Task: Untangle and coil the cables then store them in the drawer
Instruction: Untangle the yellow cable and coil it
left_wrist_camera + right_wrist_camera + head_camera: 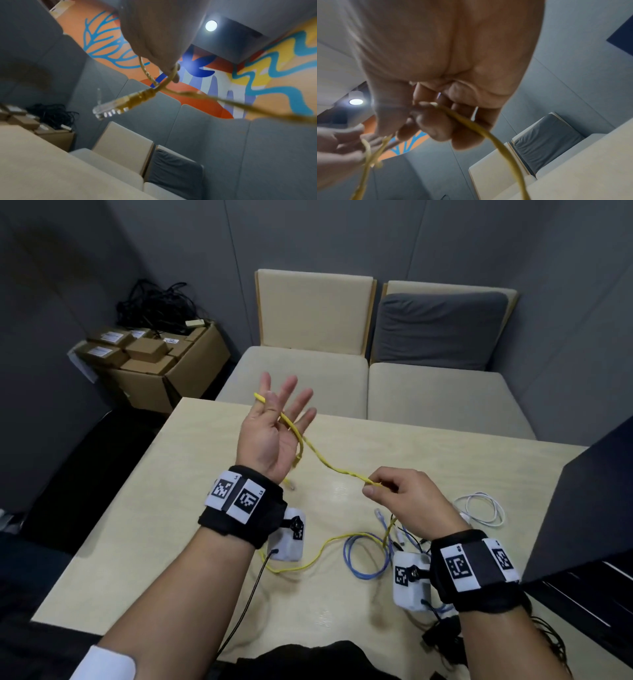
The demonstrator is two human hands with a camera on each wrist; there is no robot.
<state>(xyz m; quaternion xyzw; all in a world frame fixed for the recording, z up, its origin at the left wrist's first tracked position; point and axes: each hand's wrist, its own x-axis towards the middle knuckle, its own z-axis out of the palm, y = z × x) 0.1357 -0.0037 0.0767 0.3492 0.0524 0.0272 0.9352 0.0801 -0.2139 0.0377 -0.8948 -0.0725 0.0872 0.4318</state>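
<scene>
Left hand (270,436) and right hand (407,501) bare; each wrist wears a black strap with white square-coded tags; white camera housing beneath each; thin black lead trailing from left unit.

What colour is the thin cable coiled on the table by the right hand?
White; the thin coiled cable shows best in the head view.

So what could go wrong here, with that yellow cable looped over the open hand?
The left hand is spread flat, so the yellow cable only drapes over its fingers; the loop and its dangling plug could slip off. The right hand pinches the cable, and its lower run leads down among the blue cable on the table; pulling might drag or snag that one. The white cable lies apart, likely safe.
</scene>
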